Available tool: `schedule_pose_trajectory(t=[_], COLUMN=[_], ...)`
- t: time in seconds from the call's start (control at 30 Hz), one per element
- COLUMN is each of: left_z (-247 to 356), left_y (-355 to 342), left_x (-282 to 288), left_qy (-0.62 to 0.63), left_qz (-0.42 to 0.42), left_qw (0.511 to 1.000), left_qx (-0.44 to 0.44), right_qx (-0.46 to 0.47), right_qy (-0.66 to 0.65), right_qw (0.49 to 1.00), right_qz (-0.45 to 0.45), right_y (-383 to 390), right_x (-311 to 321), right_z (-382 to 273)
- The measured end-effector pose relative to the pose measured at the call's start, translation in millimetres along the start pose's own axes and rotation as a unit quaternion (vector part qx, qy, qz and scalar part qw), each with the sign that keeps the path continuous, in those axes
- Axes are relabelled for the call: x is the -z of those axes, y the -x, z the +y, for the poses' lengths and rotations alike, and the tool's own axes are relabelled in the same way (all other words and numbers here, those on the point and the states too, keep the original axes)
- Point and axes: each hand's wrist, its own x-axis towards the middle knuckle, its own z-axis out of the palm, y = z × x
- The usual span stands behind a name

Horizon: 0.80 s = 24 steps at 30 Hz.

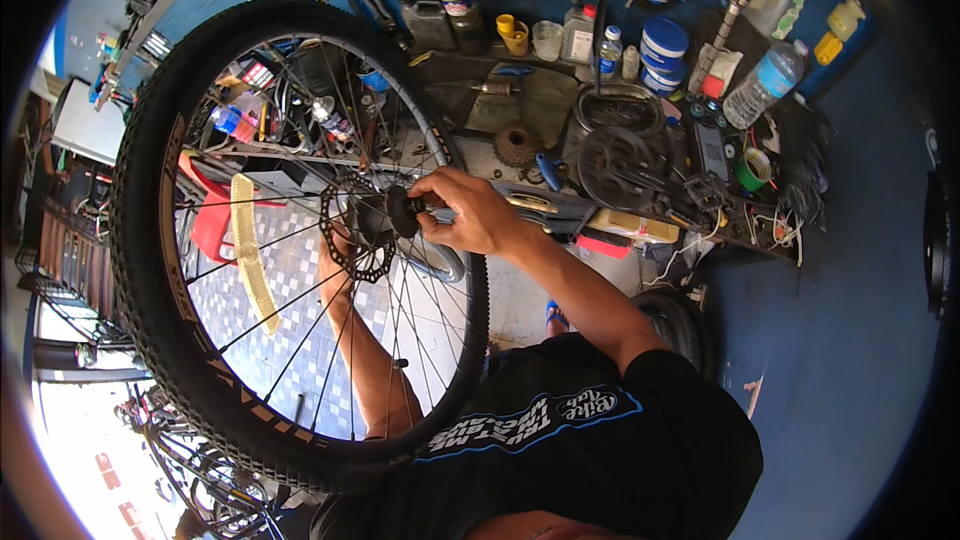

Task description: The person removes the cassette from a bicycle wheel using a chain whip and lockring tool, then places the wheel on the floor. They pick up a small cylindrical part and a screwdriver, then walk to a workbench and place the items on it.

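Note:
A bicycle wheel (300, 445) with a knobby black tyre stands upright in front of me, its lower rim by my black shirt. The hub (372, 217) carries a disc brake rotor (352, 275). My right hand (462, 212) pinches the dark toothed end of the hub between thumb and fingers. Reaching up behind the spokes, my left hand (337, 246) is closed at the hub on the rotor side; rotor and spokes hide most of its fingers. A yellowish reflector strip (254, 255) shows through the spokes.
Behind the wheel runs a cluttered workbench with a cassette (516, 146), a blue-handled tool (549, 172), a crankset (622, 165) and bottles (765, 85). Tools hang on the blue wall. A red chair (212, 220) and several bicycles (205, 475) are to the left, a tyre (680, 325) at right.

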Motion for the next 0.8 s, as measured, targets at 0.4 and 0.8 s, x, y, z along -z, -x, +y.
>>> schedule_pose_trajectory(t=[0.4,0.8], left_z=[21.3,35.1], left_y=[13.7,13.8], left_x=[0.6,-4.9], left_qy=[-0.012,-0.018], left_qz=[-0.011,-0.032], left_qw=[1.0,0.999], left_qx=[-0.005,0.002], right_qx=[-0.014,-0.009], right_qy=[0.018,0.021], right_qw=[1.0,1.0], right_qz=[-0.02,-0.02], right_y=[-3.6,-3.4], right_x=[-6.2,-1.9], right_z=[-8.0,-10.8])
